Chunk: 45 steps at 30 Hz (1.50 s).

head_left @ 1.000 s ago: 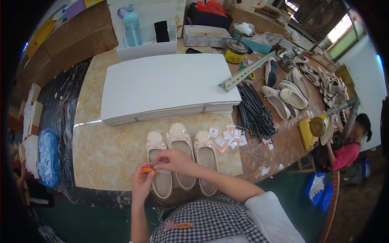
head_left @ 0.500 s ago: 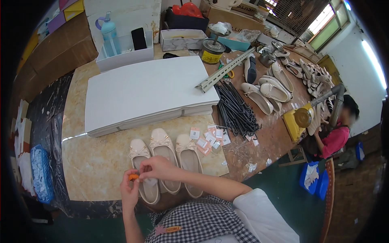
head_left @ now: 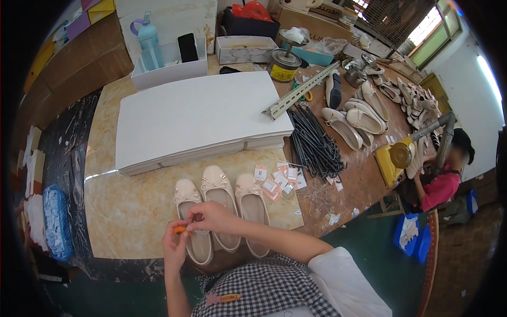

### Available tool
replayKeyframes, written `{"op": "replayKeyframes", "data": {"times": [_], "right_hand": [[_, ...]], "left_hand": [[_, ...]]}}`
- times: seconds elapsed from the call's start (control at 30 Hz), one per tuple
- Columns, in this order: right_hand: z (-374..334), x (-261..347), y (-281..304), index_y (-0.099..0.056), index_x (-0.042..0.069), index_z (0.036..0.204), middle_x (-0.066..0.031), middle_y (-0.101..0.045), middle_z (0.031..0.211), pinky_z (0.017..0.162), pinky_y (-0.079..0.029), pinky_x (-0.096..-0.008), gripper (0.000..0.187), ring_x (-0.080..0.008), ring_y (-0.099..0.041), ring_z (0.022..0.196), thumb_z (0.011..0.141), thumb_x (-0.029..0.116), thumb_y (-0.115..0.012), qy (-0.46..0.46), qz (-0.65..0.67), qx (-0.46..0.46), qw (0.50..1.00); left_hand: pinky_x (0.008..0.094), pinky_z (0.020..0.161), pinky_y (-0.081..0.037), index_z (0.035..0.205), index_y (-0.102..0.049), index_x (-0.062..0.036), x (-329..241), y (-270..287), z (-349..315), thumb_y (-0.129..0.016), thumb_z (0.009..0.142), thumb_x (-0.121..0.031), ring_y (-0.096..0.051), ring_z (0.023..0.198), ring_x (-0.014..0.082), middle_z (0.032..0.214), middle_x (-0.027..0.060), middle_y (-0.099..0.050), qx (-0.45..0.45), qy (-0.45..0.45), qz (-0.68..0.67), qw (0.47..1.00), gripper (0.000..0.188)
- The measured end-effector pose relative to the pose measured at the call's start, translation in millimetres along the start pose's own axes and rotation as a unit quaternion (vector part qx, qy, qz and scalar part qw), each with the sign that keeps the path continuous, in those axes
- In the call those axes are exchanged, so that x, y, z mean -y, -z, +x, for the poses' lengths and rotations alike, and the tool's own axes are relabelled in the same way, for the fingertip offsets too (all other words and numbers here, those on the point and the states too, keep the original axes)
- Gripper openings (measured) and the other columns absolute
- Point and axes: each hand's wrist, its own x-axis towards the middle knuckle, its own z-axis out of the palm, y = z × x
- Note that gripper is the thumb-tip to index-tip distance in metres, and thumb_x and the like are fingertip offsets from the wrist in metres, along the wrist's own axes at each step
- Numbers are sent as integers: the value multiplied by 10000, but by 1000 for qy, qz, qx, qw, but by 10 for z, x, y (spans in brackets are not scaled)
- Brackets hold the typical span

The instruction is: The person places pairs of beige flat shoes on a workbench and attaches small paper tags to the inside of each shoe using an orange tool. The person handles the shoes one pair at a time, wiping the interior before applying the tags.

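Over the leftmost of three cream ballet flats, my two hands meet. My left hand (head_left: 173, 244) is closed in a pinch, with a small orange piece (head_left: 180, 229) at its fingertips; its kind is too small to tell. Touching or almost touching it, my right hand (head_left: 212, 217) has thumb and fingers pinched together, and what they hold, if anything, is hidden. The left flat (head_left: 201, 250), the middle flat (head_left: 215, 177) and the right flat (head_left: 250, 186) lie side by side, bow-trimmed toes pointing away from me. My right hand and forearm cover parts of them.
Behind the shoes lies a stack of white sheets (head_left: 195, 121). Small paper tags (head_left: 274, 184) and a bundle of black rods (head_left: 316, 142) are to the right, with a slotted metal bar (head_left: 301, 91) beyond. More flats (head_left: 364, 116) lie farther off. A co-worker (head_left: 441, 185) sits at the right.
The whole view has shifted slightly, so the table appears a little farther right. Both hands stay together at the orange piece, the right fingertips still pinched beside it.
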Motion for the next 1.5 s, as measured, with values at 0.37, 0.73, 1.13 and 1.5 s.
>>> {"op": "replayKeyframes", "data": {"times": [0.37,0.73,1.13,1.5], "right_hand": [[-22,11,6,-666,36,843,-19,-655,724,612,-475,-257,171,-94,-601,664,778,167,-754,-13,-4,-3,1000],[-212,84,-43,-641,55,1044,-109,-623,1039,850,-482,-346,283,-270,-607,972,816,201,-723,127,-133,-85,979],[-1364,-664,784,-595,-16,1152,-201,-630,1022,790,-502,-361,259,-337,-636,921,910,65,-551,-31,-231,-360,904],[-1501,-143,603,-533,14,1293,-186,-594,1168,678,-510,-348,440,-295,-636,742,863,81,-593,-134,-219,-295,920]], "left_hand": [[239,821,-439,1135,-508,-17,-4,-21,11,-609,909,-106,-569,888,112,938,43,-594,-4,10,-6,1000,264],[237,812,-461,1148,-514,-32,207,-51,-81,-600,867,22,-575,896,114,1020,62,-604,-123,-13,-61,990,298],[300,927,-464,1448,-359,-13,158,-308,-383,-575,826,52,-571,1098,180,1281,128,-537,-68,98,-26,993,661],[349,955,-456,1389,-439,-2,136,-456,-386,-705,787,-35,-568,1129,240,1295,166,-540,-66,62,116,989,659]]}}
